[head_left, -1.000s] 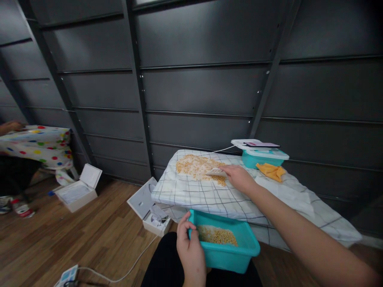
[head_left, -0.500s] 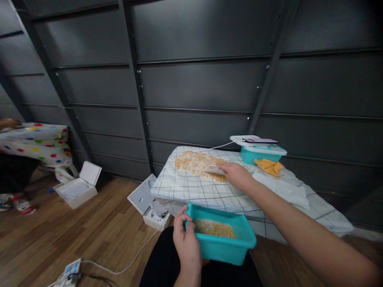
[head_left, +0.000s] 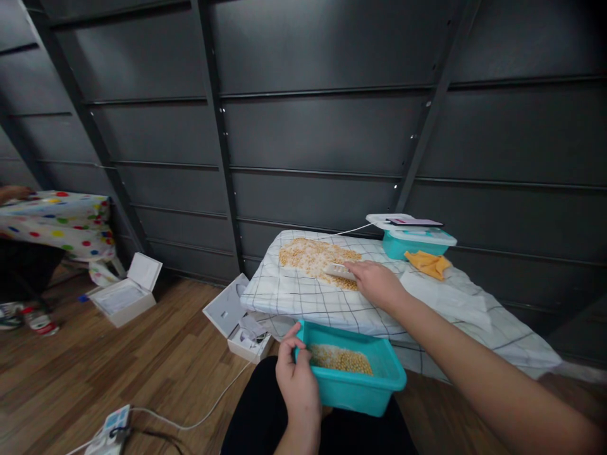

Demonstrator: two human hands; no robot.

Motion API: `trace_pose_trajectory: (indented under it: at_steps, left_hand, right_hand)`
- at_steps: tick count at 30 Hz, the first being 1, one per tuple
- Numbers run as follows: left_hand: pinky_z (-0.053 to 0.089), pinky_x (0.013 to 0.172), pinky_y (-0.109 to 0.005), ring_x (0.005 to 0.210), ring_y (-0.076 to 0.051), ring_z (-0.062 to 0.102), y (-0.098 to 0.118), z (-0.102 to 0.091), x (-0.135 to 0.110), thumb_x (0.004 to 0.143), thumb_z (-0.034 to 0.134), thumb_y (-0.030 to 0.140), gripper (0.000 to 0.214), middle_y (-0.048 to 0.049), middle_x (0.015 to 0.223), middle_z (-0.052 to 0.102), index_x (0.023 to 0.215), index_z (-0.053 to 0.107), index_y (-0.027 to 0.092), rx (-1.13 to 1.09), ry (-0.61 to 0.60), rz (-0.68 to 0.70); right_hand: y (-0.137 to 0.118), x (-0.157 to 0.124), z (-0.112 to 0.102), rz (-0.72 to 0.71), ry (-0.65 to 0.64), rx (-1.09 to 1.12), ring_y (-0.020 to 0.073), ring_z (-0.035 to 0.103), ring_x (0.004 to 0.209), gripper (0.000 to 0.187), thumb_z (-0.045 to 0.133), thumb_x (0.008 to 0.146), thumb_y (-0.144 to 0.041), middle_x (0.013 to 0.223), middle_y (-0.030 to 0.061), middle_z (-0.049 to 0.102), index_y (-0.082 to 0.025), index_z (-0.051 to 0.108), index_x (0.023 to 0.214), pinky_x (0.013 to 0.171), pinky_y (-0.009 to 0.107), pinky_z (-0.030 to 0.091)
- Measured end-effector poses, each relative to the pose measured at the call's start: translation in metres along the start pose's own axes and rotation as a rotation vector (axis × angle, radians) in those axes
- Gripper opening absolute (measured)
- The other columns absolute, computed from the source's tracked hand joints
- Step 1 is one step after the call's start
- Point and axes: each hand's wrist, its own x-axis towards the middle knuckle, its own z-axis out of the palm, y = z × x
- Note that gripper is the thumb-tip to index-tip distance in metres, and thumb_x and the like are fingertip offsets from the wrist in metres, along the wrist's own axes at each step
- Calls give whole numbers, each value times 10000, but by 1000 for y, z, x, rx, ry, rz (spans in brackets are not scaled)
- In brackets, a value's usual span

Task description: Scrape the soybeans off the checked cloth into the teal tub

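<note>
My left hand [head_left: 298, 373] grips the left end of a teal plastic bin [head_left: 358, 392], its fingers hooked over the rim. Yellow beans mixed with white grains [head_left: 344, 360] cover part of the bin's floor. Over the table, my right hand [head_left: 377, 283] is closed on a flat white scraper [head_left: 339, 272], whose exact kind is hard to make out. The scraper's edge rests at the near right side of a spread pile of beans and white grains [head_left: 308, 256]. That pile lies on a white checked tablecloth [head_left: 284, 300]. The bin is held below the table's front edge, above my lap.
A teal box with a white lid [head_left: 403, 245] stands at the back right, a phone [head_left: 415, 222] on top and an orange cloth [head_left: 427, 264] beside it. Open white boxes [head_left: 249, 344] sit on the floor, near a power strip [head_left: 111, 430]. At far left, a person's hand [head_left: 14, 193] rests on a dotted tablecloth.
The scraper and my right hand have barely shifted at the near edge of the pile. My left hand keeps the bin in nearly the same place. The view has moved slightly.
</note>
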Motion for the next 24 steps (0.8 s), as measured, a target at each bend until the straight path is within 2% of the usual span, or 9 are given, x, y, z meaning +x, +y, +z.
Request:
trace_pose_trajectory:
  at_steps: [4, 7, 11, 13, 17, 24]
  left_hand:
    - [290, 1035, -471, 1143, -262, 532, 1, 0, -2, 695, 494, 160, 76, -60, 1163, 648, 646, 502, 218, 30, -9, 29]
    - [287, 1039, -470, 1149, -262, 527, 0, 1, -4, 693, 489, 153, 80, -59, 1157, 648, 649, 506, 218, 12, -13, 34]
    - [291, 1028, -478, 1149, -269, 517, -3, 3, -6, 689, 477, 142, 89, -68, 1150, 639, 645, 507, 213, -9, -32, 33]
    - [294, 1022, -479, 1145, -273, 517, -4, 3, -7, 686, 479, 144, 86, -70, 1141, 635, 642, 508, 211, -12, -43, 35]
    - [297, 1017, -476, 1126, -268, 527, -7, 5, -9, 689, 490, 149, 77, -61, 1149, 627, 648, 500, 213, -25, -42, 13]
    - [301, 1015, -493, 1132, -276, 525, -8, 6, -11, 696, 495, 159, 72, -73, 1145, 629, 647, 506, 210, -44, -46, 15]
  right_hand:
    - [-5, -5, -2, -10, 9, -18, 223, 610, 1044, 432, 390, 850, -75, 1182, 120, 651, -114, 590, 1230, 924, 333, 445]
    - [-10, -6, -4, 59, 1, -32, 223, 625, 1001, 416, 397, 853, -83, 1140, 132, 667, -113, 589, 1221, 871, 313, 459]
    - [-8, -1, -12, 140, -66, -41, 214, 650, 911, 375, 388, 879, -110, 1048, 121, 696, -150, 611, 1177, 780, 292, 461]
    - [-2, 2, -17, 159, -109, -36, 221, 653, 885, 320, 387, 915, -195, 1004, 120, 705, -162, 651, 1093, 752, 296, 455]
    - [10, 4, -25, 198, -178, -80, 263, 655, 840, 427, 344, 950, -403, 920, 151, 708, -143, 683, 938, 708, 334, 449]
    - [12, 3, -27, 226, -196, -138, 277, 662, 813, 447, 292, 964, -374, 896, 159, 705, -148, 677, 941, 639, 328, 439]
